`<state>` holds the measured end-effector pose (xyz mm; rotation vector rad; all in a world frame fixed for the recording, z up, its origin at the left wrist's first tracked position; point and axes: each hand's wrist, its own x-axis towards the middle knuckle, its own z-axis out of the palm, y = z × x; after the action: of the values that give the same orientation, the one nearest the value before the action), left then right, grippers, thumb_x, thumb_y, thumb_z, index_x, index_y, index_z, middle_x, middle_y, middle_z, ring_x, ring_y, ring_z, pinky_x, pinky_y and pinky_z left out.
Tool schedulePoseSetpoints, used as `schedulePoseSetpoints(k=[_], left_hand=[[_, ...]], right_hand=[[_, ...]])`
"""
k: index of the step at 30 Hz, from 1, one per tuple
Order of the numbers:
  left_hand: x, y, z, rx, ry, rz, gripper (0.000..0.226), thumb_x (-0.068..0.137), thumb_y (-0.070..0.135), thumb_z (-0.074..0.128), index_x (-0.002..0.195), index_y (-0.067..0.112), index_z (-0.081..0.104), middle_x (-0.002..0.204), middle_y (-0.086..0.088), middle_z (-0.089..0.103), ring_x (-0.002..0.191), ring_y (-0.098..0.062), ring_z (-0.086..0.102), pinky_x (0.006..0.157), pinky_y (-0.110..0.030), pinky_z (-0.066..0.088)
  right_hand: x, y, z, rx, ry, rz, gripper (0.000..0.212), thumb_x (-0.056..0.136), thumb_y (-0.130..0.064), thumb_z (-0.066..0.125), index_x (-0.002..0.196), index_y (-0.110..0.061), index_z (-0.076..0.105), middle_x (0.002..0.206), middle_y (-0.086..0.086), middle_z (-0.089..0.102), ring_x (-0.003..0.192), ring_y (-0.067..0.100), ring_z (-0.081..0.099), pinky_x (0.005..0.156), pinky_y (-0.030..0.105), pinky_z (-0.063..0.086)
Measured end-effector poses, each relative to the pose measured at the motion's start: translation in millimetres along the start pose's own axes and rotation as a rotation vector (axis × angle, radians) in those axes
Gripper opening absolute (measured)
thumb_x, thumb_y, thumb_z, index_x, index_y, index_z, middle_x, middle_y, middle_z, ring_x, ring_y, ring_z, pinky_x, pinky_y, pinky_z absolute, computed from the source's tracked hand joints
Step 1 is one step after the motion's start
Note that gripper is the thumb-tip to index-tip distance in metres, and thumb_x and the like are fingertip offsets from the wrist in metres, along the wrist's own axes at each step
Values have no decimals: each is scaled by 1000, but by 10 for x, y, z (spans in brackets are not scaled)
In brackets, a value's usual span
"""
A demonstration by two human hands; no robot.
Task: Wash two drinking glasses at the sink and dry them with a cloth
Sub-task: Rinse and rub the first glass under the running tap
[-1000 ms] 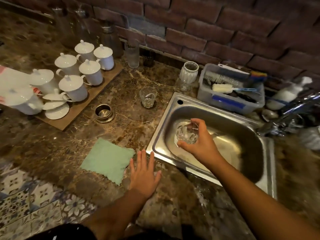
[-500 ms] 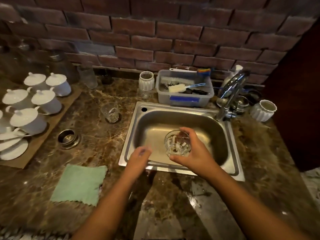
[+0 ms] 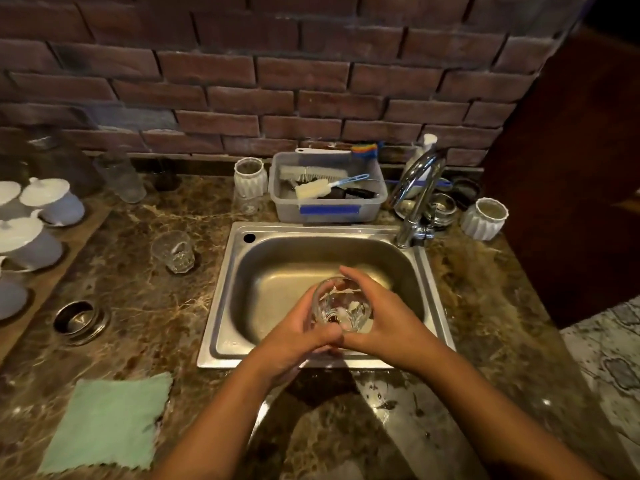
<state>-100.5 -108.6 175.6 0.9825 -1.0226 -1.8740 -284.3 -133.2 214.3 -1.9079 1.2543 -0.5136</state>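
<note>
A clear drinking glass (image 3: 341, 304) is held upright over the front of the steel sink (image 3: 225, 282). My left hand (image 3: 294, 332) wraps its left side and my right hand (image 3: 384, 320) wraps its right side, thumbs meeting in front. A second clear glass (image 3: 173, 251) stands on the marble counter left of the sink. A green cloth (image 3: 105, 419) lies flat on the counter at the front left. The chrome tap (image 3: 417, 192) rises at the sink's back right corner; no water is seen running.
A grey tub (image 3: 329, 211) with brushes sits behind the sink. White ribbed jars (image 3: 485, 218) stand near the tap and beside the tub. White lidded cups (image 3: 52, 202) on a wooden board fill the left side. A metal ring (image 3: 81, 320) lies on the counter.
My left hand moved from the counter near the cloth over the sink's front and closed on the glass beside my right hand. The view swung right to centre on the sink.
</note>
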Motion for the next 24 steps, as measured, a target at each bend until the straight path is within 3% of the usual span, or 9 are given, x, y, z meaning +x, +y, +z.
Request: schedulePoseSetpoints(k=[5,7,11,18,21,24], left_hand=[[199,4,33,7,-10,-20,74,73,28,85,138,38,54,139,-5,62,125,-33,62,101,-55,52],[284,-24,53,-55,-12,-40,71,76,23,80,141,33,53,138,-10,62,124,-36,62,94,-50,56],[490,-89,54,-136,83,-115,73,77,22,80,143,27,50,144,-15,54,121,-39,64,91,-51,57],[1016,-97,-13,-56,157,-99,79,62,32,86,135,26,55,140,-13,56,118,-36,66,88,-51,59],[1267,-129,13,-45,174,-91,90,50,40,96,131,29,58,133,-8,63,114,-32,68,84,-44,60],[1460,-175,57,-59,217,-71,84,51,34,90,129,30,58,131,-6,64,112,-30,68,82,-42,60]], right_hand=[[59,162,-124,-42,-55,6,106,70,-54,79,155,-36,17,152,-10,40,135,4,44,111,33,43],[101,226,-229,-40,-91,13,108,71,-52,81,155,-38,15,151,-11,40,134,2,44,110,30,44],[209,339,-612,71,-120,78,94,76,-45,80,152,-39,26,137,-15,50,120,-2,53,98,24,49],[646,1284,-1206,262,283,238,40,93,-21,67,131,-19,56,114,3,68,104,18,67,91,38,58],[909,1711,-1314,303,470,345,23,96,-22,63,119,-19,62,109,6,70,102,22,68,88,41,59],[1220,2087,-1312,294,616,457,14,97,-25,58,108,-19,65,102,4,71,95,22,69,87,43,59]])
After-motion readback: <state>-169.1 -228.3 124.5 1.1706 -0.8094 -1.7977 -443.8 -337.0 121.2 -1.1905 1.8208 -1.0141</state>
